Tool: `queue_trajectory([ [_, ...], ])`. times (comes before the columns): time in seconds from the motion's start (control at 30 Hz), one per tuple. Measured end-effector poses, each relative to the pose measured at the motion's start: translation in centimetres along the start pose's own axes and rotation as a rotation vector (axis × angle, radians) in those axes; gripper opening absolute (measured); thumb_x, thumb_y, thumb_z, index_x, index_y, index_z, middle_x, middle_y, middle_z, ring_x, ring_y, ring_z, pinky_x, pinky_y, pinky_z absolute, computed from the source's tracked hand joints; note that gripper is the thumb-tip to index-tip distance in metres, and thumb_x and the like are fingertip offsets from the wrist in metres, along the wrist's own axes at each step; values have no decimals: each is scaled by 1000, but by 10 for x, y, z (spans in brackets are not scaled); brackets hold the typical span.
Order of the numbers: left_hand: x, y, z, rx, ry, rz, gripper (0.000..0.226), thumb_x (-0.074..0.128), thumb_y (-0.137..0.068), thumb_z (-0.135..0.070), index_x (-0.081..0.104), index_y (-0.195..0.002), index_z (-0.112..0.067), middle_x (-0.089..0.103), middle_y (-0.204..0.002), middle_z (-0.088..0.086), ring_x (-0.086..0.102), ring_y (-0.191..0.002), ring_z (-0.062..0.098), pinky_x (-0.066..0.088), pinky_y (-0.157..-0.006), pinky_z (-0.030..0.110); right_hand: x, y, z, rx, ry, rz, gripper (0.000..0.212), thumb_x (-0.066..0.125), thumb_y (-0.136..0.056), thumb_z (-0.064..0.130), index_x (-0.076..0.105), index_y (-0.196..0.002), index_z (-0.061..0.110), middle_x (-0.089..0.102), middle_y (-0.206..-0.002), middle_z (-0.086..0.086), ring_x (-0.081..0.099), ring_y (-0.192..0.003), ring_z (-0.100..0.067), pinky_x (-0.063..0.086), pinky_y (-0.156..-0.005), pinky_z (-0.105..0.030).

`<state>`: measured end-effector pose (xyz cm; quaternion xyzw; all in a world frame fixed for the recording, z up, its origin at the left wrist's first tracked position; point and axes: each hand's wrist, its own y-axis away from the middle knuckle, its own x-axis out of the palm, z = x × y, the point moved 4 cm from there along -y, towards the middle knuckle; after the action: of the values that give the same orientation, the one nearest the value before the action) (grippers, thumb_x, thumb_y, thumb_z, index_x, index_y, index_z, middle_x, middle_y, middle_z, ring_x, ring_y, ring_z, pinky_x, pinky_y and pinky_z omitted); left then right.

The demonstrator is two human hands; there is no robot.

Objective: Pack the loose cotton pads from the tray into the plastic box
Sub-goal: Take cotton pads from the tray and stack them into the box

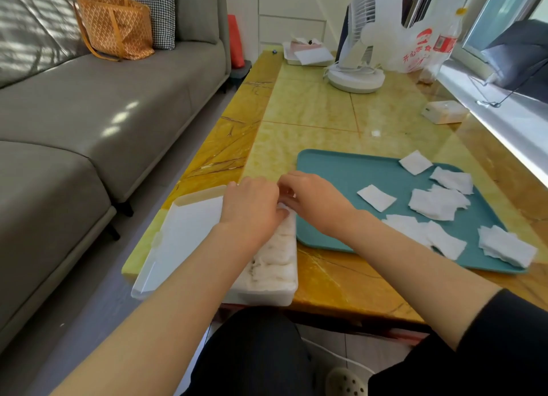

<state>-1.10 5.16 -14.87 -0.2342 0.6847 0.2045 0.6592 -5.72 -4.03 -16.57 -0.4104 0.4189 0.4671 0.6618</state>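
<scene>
Closest to me are my dark trousers and both bare forearms, reaching out over the near edge of the yellow table. Just past that edge sits the plastic box, its lid hinged open to the left, and a packed row of pads already fills it from the near end up to where my hands meet. My left hand hangs over the far end of the box with its back to me; the fingers dip down out of sight, so I cannot tell whether they press or grip. My right hand comes across from the tray side, fingers curled in towards the left hand, and they seem to pinch a bit of white pad at the far end of the row. I judge that I am tucking a pad into place. To the right, touching the box, lies the teal tray, and loose cotton pads are scattered over its right half, some single, some in small overlapping heaps. So the box looks well filled, but a good many pads are left to move.
</scene>
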Motion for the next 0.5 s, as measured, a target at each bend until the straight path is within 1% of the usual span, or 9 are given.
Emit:
queue_trajectory([
  [0.1,0,1,-3,3,84,-53,30,51,-95,-33,50,-119,-15,47,-121,4,48,-114,24,37,-82,34,6,-1,-8,22,-46,-20,11,54,-93,16,64,-97,13,64,-97,-7,57,-92,-22,45,-81,-39],
  [0.2,3,2,-3,7,150,-26,27,51,-96,-28,48,-120,-16,53,-123,2,51,-114,24,40,-84,36,5,-3,-15,34,-180,-25,15,56,-90,11,69,-98,14,69,-97,-3,57,-89,-13,43,-80,-25],
  [0.27,4,3,-3,3,159,4,29,50,-97,-28,48,-124,-17,55,-125,2,50,-117,24,42,-88,38,-1,2,-22,85,-308,-106,16,55,-92,8,68,-100,12,70,-96,0,61,-90,-12,44,-82,-22],
  [0.3,5,2,-3,5,151,17,29,49,-98,-27,48,-125,-17,54,-126,2,49,-118,23,42,-89,38,-5,5,-28,128,-333,-171,17,53,-93,8,67,-102,11,70,-98,0,61,-93,-14,44,-83,-22],
  [0.33,6,2,-4,8,143,26,30,48,-98,-26,48,-126,-17,53,-127,3,47,-119,24,42,-90,38,-8,8,-36,175,-305,-213,19,50,-95,7,65,-106,10,68,-104,-2,60,-98,-15,43,-85,-21],
  [0.37,7,1,-5,10,138,31,30,47,-99,-24,48,-128,-17,52,-128,4,46,-120,24,42,-90,38,-7,11,-45,220,-228,-205,22,48,-96,8,62,-113,10,65,-113,-3,57,-107,-17,40,-89,-22],
  [0.4,9,-1,-5,10,132,34,30,47,-99,-21,48,-129,-16,51,-128,4,46,-120,24,43,-90,38,-4,14,-55,266,-131,-142,26,47,-97,10,58,-121,11,60,-123,-4,51,-116,-19,37,-93,-25],
  [0.43,10,-3,-6,9,125,36,31,46,-99,-18,48,-130,-16,51,-129,5,46,-120,25,43,-90,38,2,16,-66,312,-38,-41,32,48,-97,12,51,-129,12,53,-132,-5,44,-123,-21,35,-98,-28],
  [0.5,13,-9,-8,7,113,25,33,44,-99,-13,47,-132,-17,50,-128,5,46,-120,25,42,-87,36,13,20,-82,388,70,133,43,49,-97,20,40,-139,13,44,-141,-7,37,-129,-26,33,-101,-34],
])
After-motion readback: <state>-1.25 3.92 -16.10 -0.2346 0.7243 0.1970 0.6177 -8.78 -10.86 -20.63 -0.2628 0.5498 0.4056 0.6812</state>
